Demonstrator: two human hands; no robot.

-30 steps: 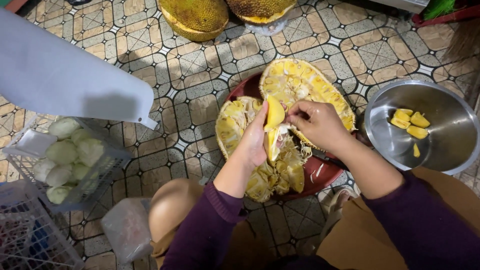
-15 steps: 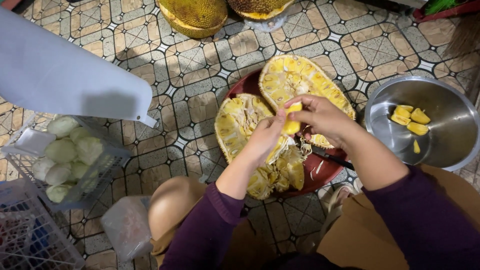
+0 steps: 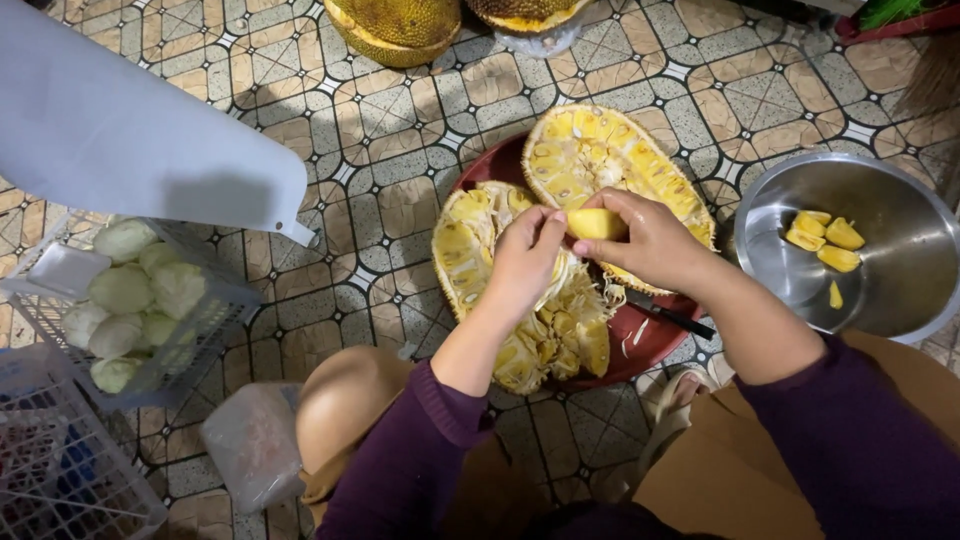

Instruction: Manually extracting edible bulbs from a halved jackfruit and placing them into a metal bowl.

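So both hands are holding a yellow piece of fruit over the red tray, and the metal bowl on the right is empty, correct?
Not quite. The metal bowl is not empty: the head view shows several yellow fruit pieces lying in it. The rest holds: the left hand and right hand hold a yellow piece of fruit over the red tray.

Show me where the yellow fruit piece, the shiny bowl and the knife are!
yellow fruit piece (image 3: 596,223), head view, middle of the pod.
shiny bowl (image 3: 900,270), head view, bare inner wall.
knife (image 3: 680,321), head view, dark handle on the red tray.
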